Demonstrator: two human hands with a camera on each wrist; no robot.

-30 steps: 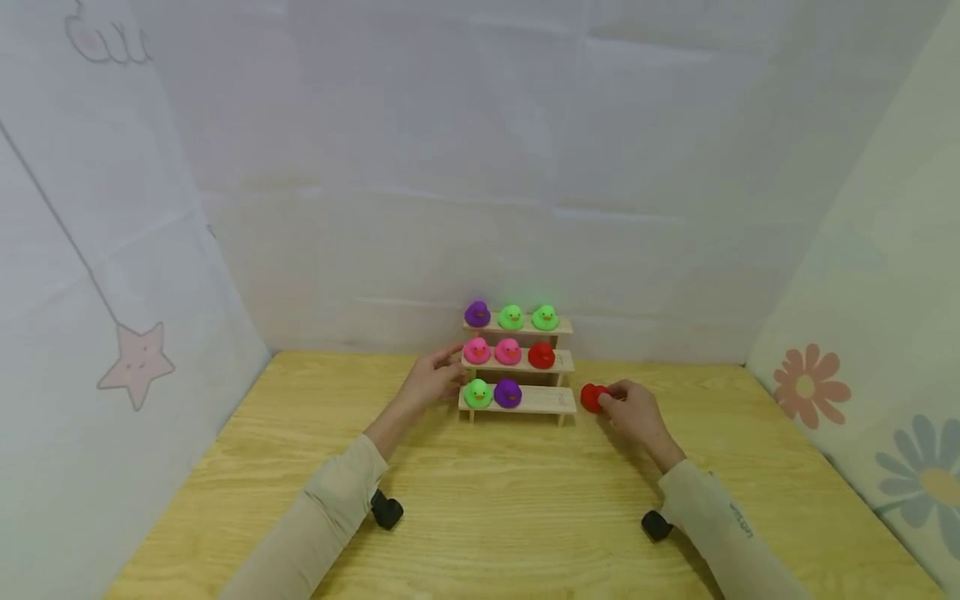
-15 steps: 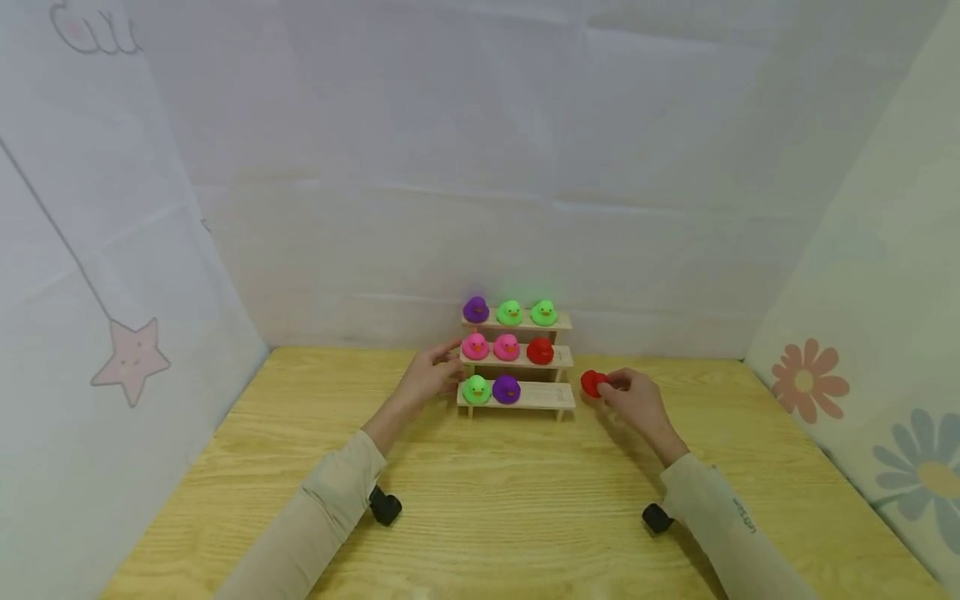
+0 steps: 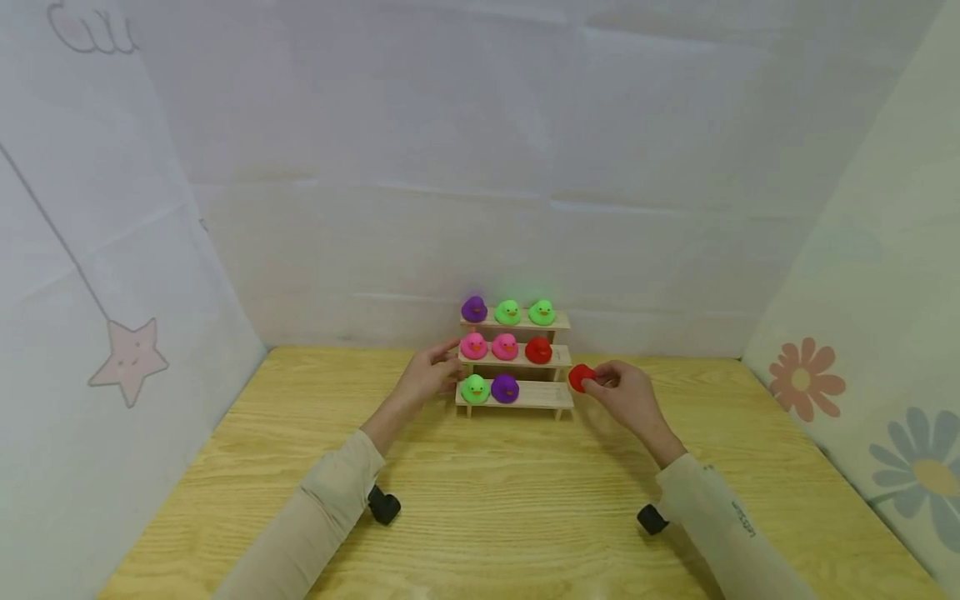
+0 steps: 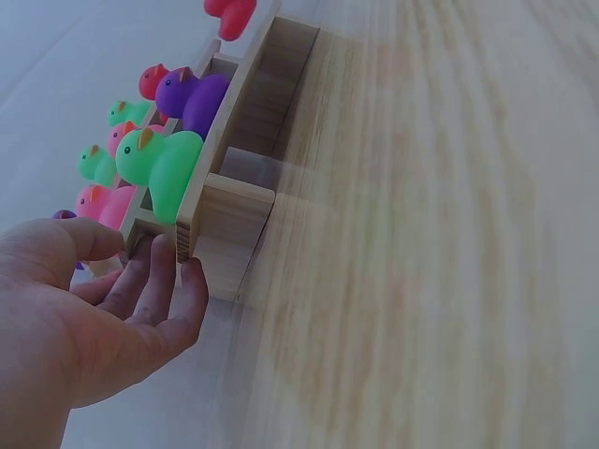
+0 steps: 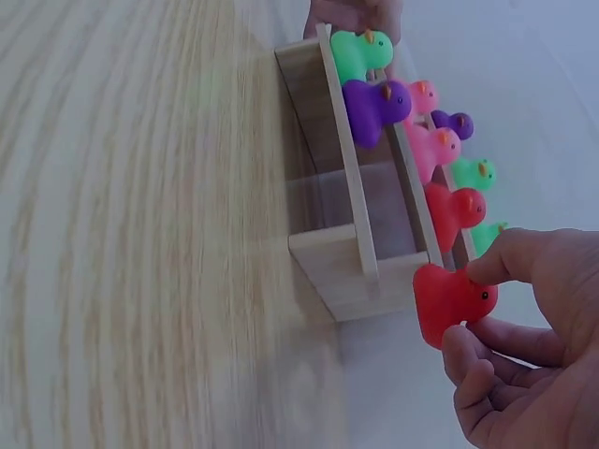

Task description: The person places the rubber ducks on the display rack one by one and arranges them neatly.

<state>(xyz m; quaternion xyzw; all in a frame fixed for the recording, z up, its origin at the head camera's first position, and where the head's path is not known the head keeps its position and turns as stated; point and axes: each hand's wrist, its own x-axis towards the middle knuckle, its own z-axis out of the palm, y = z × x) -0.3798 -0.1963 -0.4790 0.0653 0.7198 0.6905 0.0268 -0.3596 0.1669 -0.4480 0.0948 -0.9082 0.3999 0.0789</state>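
A three-step wooden stand (image 3: 542,395) holds several rubber ducks in rows. My right hand (image 3: 628,397) pinches a red rubber duck (image 5: 442,304) between thumb and fingers, just off the right end of the lowest step. On that step sit a green duck (image 3: 475,389) and a purple duck (image 3: 505,388), with bare wood to their right. My left hand (image 4: 94,313) is at the stand's left end, its loosely bent fingers against the wood beside the green duck. Two pink ducks and another red duck (image 3: 538,350) fill the middle step.
On the top step stand a purple duck (image 3: 474,309) and two green ducks (image 3: 525,312). A pale cloth backdrop (image 3: 375,208) rises behind the wood-grain table (image 3: 480,500). Each sleeve has a black wrist camera (image 3: 384,505) below it.
My right hand has lifted the red duck slightly and brought it left, closer to the lowest step. The left hand stays at the stand's left end. The head view has shifted slightly.
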